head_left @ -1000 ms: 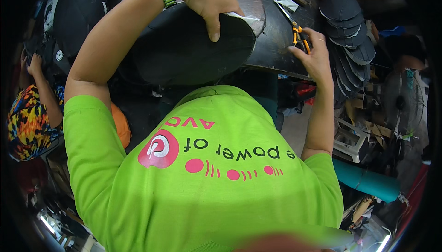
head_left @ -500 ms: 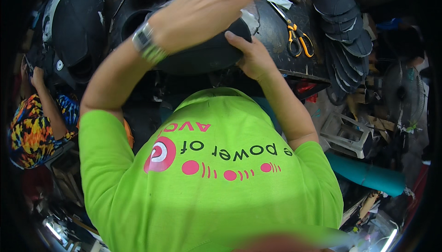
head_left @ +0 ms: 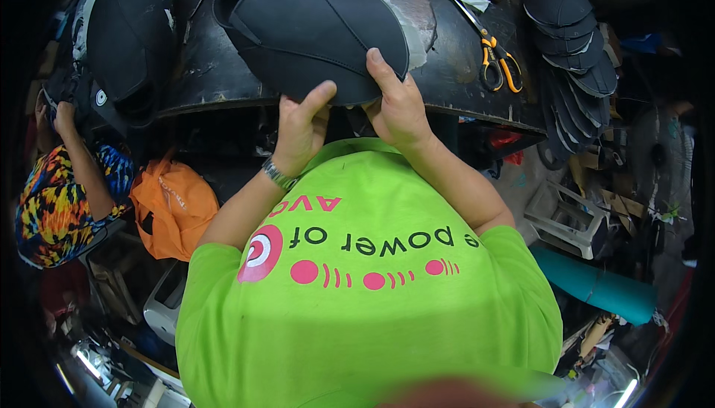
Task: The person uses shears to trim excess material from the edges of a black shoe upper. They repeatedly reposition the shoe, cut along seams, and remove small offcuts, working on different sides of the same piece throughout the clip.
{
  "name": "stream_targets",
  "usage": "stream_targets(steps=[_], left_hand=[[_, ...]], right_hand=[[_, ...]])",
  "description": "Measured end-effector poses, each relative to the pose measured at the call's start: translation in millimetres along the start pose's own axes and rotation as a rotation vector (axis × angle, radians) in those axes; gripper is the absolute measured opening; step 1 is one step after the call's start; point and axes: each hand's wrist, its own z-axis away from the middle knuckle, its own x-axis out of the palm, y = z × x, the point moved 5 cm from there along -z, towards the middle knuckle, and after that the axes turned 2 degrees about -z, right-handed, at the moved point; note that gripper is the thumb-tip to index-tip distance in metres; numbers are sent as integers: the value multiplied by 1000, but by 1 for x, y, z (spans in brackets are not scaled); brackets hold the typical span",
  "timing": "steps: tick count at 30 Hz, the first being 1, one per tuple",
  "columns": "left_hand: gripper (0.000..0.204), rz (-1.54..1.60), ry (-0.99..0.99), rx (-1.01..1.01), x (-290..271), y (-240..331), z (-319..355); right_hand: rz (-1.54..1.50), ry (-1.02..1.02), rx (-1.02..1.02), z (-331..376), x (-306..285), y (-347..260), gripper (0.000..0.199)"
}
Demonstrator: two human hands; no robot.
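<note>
A black stitched piece (head_left: 313, 32), rounded and shaped rather like a shoe upper, is held at the table's near edge. Its collar-like opening is at the far left, and curved seams cross its top. My right hand (head_left: 402, 106) grips the near right edge, thumb pressed on top and fingers out of sight beneath. At the lower edge, my left hand (head_left: 304, 121) has its thumb up against the piece; its fingers go underneath and are partly hidden. A worn, pale-smeared patch (head_left: 406, 5) lies on the table just beyond.
Orange-handled scissors (head_left: 499, 61) lie on the dark table (head_left: 454, 73) at right. Stacked black pieces (head_left: 570, 43) hang over its right end; a larger black piece (head_left: 130, 35) is at left. Another person's hands (head_left: 63, 119) work at far left, near an orange bag (head_left: 175, 207).
My left hand has come down from above the black piece to its near edge. The piece now shows its seamed top and opening. My right hand still holds its right end.
</note>
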Motion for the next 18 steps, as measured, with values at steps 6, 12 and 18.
stream_targets(steps=[6,12,18], left_hand=[[24,143,138,-257,0,-7,8],[18,263,118,-229,-2,2,21],[30,46,-43,-159,5,4,-1]], right_hand=[[358,144,157,9,-23,0,39],[439,63,271,13,-9,-1,48],[466,-38,370,13,3,4,50]])
